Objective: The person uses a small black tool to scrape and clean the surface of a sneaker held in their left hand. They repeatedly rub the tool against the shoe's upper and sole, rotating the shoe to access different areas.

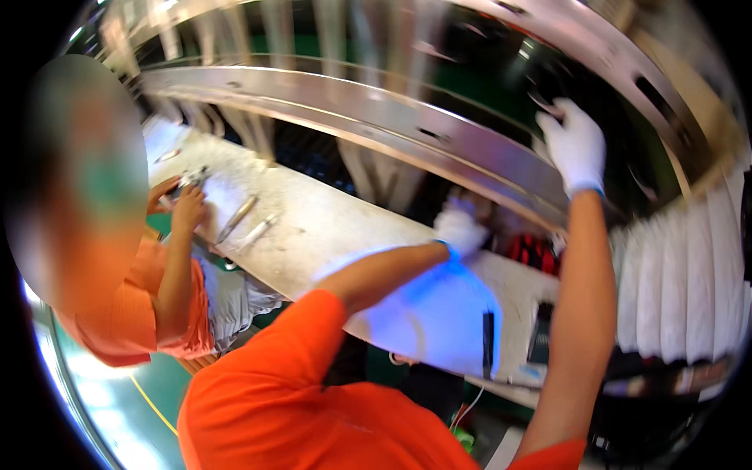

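My left hand (460, 229), in a white glove, reaches to the back of the pale worktable (313, 227), just below the long metal rail (345, 106). Motion blurs its fingers, and what they touch is hidden. Higher up on the right, my right hand (578, 149), also gloved in white, is raised past the rail with its thumb and fingers curled together. Dark, shiny shapes (560, 78) lie right at those fingertips, too smeared to name. Red and black items (533, 252) sit at the table's back edge between my two arms.
A co-worker in orange (133, 298) on the left handles a small metal part (192, 178). Near them lie a knife-like tool (237, 218) and a white-handled tool (258, 233). Blue light falls before me, beside a black strip (488, 345). A white ribbed duct (674, 290) stands right.
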